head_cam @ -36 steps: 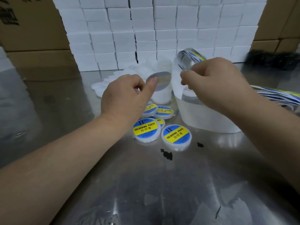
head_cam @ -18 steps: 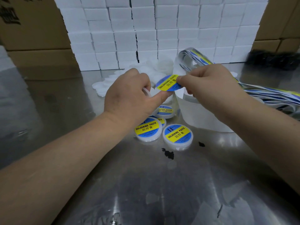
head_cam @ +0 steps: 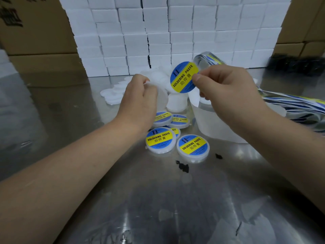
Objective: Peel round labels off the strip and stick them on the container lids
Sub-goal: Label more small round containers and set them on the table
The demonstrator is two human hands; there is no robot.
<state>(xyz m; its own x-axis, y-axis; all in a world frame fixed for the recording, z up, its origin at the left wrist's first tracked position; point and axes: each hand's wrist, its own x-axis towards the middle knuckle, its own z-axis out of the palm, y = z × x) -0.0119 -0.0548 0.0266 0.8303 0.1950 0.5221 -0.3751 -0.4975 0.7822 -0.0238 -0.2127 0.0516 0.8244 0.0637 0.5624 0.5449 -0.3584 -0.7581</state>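
A polished metal worktop point(head_cam: 158, 208), scuffed and highly reflective, is seen across the lower view. At its far edge a wall of plain white boxes point(head_cam: 167, 32) is stacked in brick-like rows, and it is flanked by brown cardboard cartons point(head_cam: 35, 32). On the right a glossy label strip point(head_cam: 290, 104) is laid in loose folds, printed blue and yellow, with one end curled up behind the right hand point(head_cam: 226, 88). Below that hand a curved band of white paper point(head_cam: 216, 127) is stood on the worktop.

The left hand point(head_cam: 139, 103) is raised over the worktop with its grip curled round a blank lid point(head_cam: 162, 97) of translucent white plastic, much of which is hidden by the fingers. A heap of similar white lids point(head_cam: 112, 92) is spread behind it.

Five labelled lids point(head_cam: 193, 147), flat white discs, are clustered on the worktop between the forearms, some overlapping.

The round label point(head_cam: 182, 77), marked "SOLDERING PASTE", is held in the air just beside the blank lid, pinched at its right edge in the right hand's grip. Small black flecks point(head_cam: 182, 167) are scattered nearby.
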